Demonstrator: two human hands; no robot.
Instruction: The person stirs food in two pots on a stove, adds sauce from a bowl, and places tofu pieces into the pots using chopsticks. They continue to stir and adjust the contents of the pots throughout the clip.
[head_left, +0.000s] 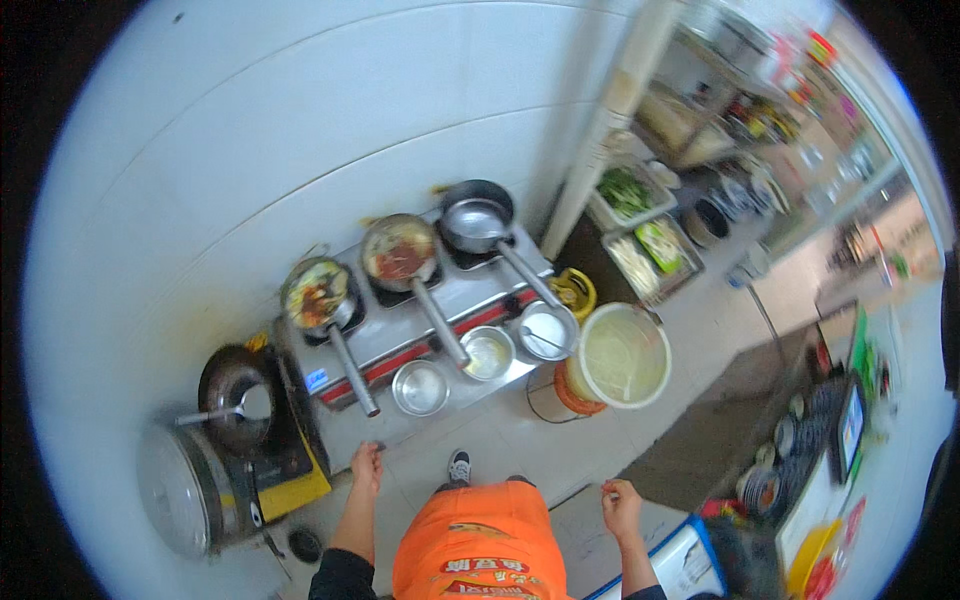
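Note:
My left hand (367, 466) is half curled in front of the stove's left end; a small dark thing shows at its fingertips, too blurred to name. My right hand (621, 508) hangs loosely curled over the floor, right of my orange apron (480, 540); whether it holds anything is unclear. On the steel gas stove (352, 285) stand a left pan with food (319, 296), a middle pan with reddish sauce (401, 255) and an empty-looking pan (476, 223), handles towards me. Metal bowls (421, 388) line the stove's front ledge, one with a spoon (547, 341).
A large white bucket of cloudy liquid (625, 356) stands right of the stove, by a yellow gas cylinder valve guard (576, 292). A dark wok (240, 397) and a lidded pot (176, 491) are at left. Food trays (652, 259) stand behind; stacked dishes (761, 487) are at right.

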